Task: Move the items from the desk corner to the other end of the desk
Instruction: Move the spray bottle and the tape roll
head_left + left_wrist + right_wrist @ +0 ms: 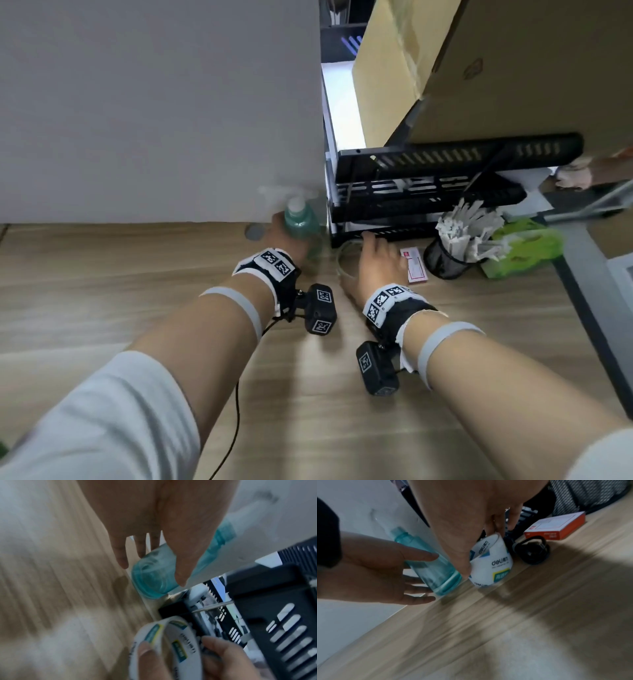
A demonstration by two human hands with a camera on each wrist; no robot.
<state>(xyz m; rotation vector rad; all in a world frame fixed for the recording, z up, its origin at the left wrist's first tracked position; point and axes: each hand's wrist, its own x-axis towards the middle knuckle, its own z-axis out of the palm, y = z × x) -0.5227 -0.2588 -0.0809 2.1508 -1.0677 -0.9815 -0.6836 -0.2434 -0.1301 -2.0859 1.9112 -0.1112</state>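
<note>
A teal spray bottle (301, 221) stands on the wooden desk (171, 308) against the white partition. My left hand (286, 238) reaches around the bottle (152, 580), with the thumb in front touching it and straight fingers behind, not curled. Just right of the bottle (435, 573) stands a white printed tape roll (494, 562). My right hand (373, 250) pinches this roll (173, 635), thumb on the outer face and fingers over the far rim. In the head view the right hand hides most of the roll.
A black tiered file rack (428, 192) fills the corner with a cardboard box (513, 68) on top. A red-and-white small box (416, 265), a black mesh cup of white sticks (445, 260) and a green packet (524, 246) lie to the right. A black round item (534, 551) sits behind the roll.
</note>
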